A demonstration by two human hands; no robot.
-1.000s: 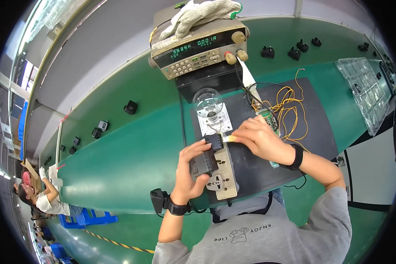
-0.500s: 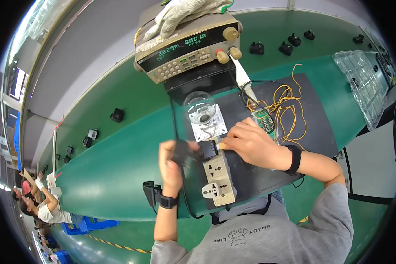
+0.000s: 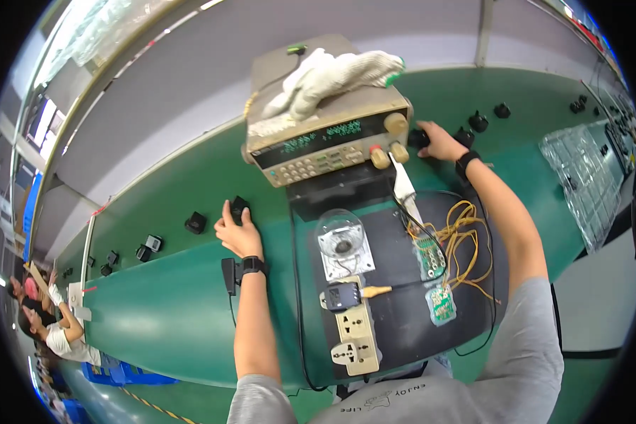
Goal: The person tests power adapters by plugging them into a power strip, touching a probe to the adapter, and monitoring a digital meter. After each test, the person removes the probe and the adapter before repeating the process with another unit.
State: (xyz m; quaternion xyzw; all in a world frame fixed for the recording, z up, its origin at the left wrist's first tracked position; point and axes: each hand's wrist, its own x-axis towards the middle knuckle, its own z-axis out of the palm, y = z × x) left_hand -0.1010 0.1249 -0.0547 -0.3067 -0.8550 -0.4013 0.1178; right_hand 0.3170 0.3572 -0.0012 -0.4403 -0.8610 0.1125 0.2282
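The left hand (image 3: 239, 234) is stretched out over the green desk (image 3: 162, 318), its fingers (image 3: 227, 212) curled down over a small black adapter (image 3: 240, 208) — it is touched from above, though a firm grip cannot be confirmed. The right hand (image 3: 439, 141) is reached far to the right of the bench instrument (image 3: 330, 141), its fingers closed around another black adapter (image 3: 418, 137) on the desk. Between the arms a black mat (image 3: 403, 332) is laid, carrying a beige socket strip (image 3: 353, 332) with a black plug in it, a round lamp fixture (image 3: 340, 242) and yellow wiring (image 3: 459, 237). Open green surface is left to the left hand's side — more adapters are dotted along the far edge.
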